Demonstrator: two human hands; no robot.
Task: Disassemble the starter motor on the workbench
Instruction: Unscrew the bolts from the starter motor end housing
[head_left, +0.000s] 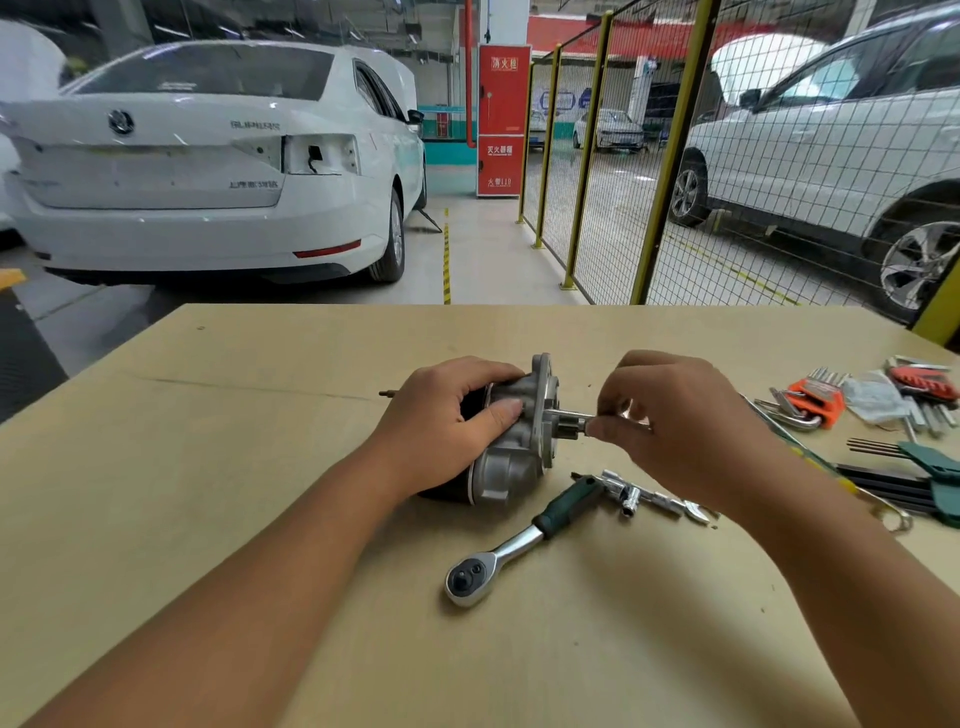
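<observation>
The starter motor (511, 457) lies on its side in the middle of the workbench (208, 441), silver housing and flange toward the right, black body toward the left. My left hand (447, 421) grips the housing from above, thumb across its front. My right hand (670, 421) pinches a small metal piece (589, 422) at the tip of the shaft that sticks out of the flange. A thin stud (387, 394) juts out at the motor's far left end.
A ratchet wrench (519, 545) with a green grip lies just in front of the motor, with sockets and an extension (639, 496) beside its handle. Hex key sets in orange (815, 400), red (924, 384) and green (930, 467) holders lie at the right edge.
</observation>
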